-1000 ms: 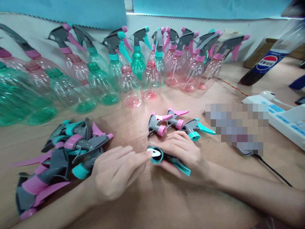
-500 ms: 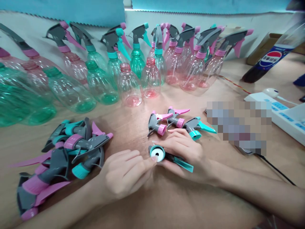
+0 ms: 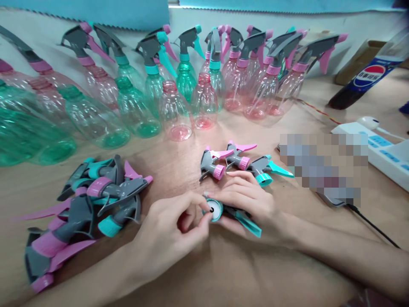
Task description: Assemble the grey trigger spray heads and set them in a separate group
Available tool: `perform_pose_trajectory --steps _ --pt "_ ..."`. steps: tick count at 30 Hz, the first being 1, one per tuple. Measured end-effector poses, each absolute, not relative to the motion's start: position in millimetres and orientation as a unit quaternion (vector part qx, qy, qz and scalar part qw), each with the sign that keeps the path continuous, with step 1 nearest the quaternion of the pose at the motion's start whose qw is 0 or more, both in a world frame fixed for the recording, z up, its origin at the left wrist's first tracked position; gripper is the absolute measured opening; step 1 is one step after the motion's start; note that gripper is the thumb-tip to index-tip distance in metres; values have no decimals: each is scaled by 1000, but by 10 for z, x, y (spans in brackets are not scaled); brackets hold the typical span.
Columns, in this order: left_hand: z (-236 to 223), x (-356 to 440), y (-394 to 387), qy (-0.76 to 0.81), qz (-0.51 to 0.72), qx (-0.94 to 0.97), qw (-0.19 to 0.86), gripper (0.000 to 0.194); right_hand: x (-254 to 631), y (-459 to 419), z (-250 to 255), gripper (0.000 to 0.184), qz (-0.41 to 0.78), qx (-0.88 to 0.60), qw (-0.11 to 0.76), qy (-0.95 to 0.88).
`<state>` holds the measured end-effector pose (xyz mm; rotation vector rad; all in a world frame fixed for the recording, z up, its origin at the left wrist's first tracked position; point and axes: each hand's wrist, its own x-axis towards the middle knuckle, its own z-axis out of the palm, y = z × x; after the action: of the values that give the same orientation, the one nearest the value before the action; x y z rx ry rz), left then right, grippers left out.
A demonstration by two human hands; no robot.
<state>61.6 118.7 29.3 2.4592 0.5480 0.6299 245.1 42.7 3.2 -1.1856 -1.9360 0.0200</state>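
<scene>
My right hand (image 3: 249, 202) is wrapped round a grey spray head with a teal collar (image 3: 214, 209) and a teal lever, its open collar turned toward me. A white disc with a dark hole shows inside the collar. My left hand (image 3: 172, 230) is curled beside it, thumb and forefinger tips touching the collar's rim. Both hands rest low over the wooden table (image 3: 207, 273). Just beyond my right fingers lie three loose spray heads (image 3: 238, 162), two pink-collared and one teal-collared.
A pile of several grey, pink and teal spray heads (image 3: 89, 204) lies at the left. Rows of clear pink and green bottles (image 3: 175, 106), some capped with sprayers, line the back. A cola bottle (image 3: 367, 76), a white power strip (image 3: 383, 149) and a black cable (image 3: 370, 221) are at the right.
My left fingers have curled from pressing flat on the disc into a pinch at the collar's rim. The white disc now sits flat inside the collar. The view has shifted slightly.
</scene>
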Motion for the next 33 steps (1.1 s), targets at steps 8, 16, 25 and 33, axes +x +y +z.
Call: perform_pose_trajectory --steps 8,16,25,33 --pt "328 622 1116 270 192 922 202 9 2445 420 26 25 -9 -470 416 -778" --pt "372 585 1085 248 213 939 105 9 2451 416 23 25 -41 -454 411 -789" --pt "333 579 1051 228 223 946 58 8 2455 403 -22 24 -71 -442 392 -804" --pt "416 592 1098 241 192 943 128 6 2445 400 13 23 -37 -447 394 -802"
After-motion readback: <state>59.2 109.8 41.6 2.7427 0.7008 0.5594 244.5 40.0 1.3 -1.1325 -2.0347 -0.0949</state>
